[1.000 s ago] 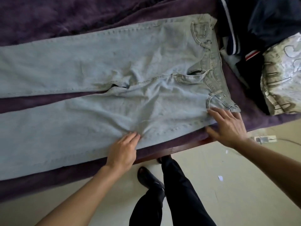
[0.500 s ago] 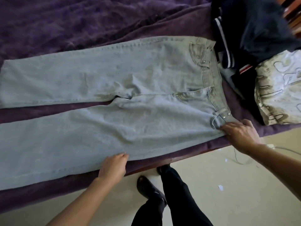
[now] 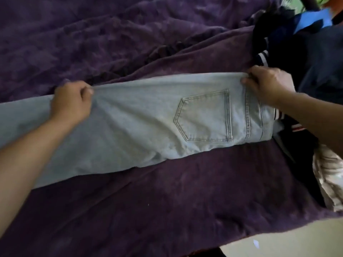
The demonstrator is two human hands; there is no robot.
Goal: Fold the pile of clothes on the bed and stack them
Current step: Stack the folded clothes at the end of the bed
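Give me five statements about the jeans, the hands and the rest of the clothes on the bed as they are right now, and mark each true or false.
1. The jeans are folded lengthwise, with a back pocket facing up. True.
2. The left hand lies flat and open on the denim. False: its fingers are curled, gripping the far edge of the jeans.
3. The right hand grips the jeans at the waistband end. True.
4. The unfolded clothes are piled to the left of the jeans. False: they lie to the right, past the waistband.
5. The jeans rest on a white sheet. False: they rest on a purple bed cover.
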